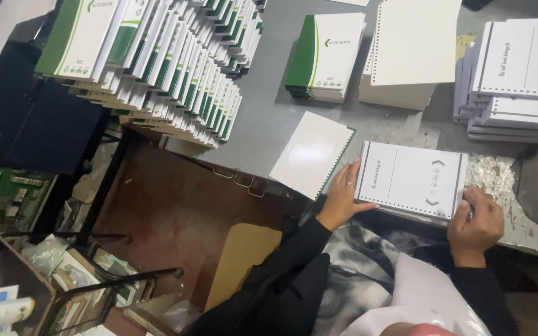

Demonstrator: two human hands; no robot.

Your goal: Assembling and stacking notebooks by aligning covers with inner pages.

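Black long sleeves on both arms. Left hand [342, 196] wears a thin ring; right hand [477, 224] bare. White-grey patterned garment over lap.

Grey bench [269, 118] top, scuffed, paper scraps [490, 174] littering its right end. Red-brown floor [169, 211] below, worn and stained. Black metal frame [104, 186] stands left of the bench, dark cabinet [38, 124] beyond it. Cluttered rack [63, 280] with papers lower left. Dim, flat light.

I see a white page block [412, 179] with grey print and dotted punch lines at five o'clock; green-and-white notebook covers [151, 62] at eleven; grey table [269, 112]; black sleeves [281, 274].
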